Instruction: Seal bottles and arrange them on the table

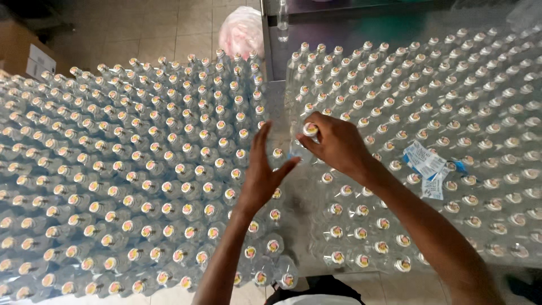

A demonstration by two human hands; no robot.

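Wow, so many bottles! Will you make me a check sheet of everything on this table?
Surface: shiny metal table, bare only in the strip between two bottle blocks.
Job's things: capped clear bottle under the right hand's fingers; left block and right block of capped clear bottles.
Clutter: loose paper labels lying on the right block.
Hands: right hand in a shut grip on the bottle's cap; left hand open beside it.
Cables: nothing seen.
Surroundings: tiled floor, pink plastic bag, cardboard box.

Both hands, left [261, 179] and right [337, 144], and both forearms are bare, without sleeves, gloves or jewellery.
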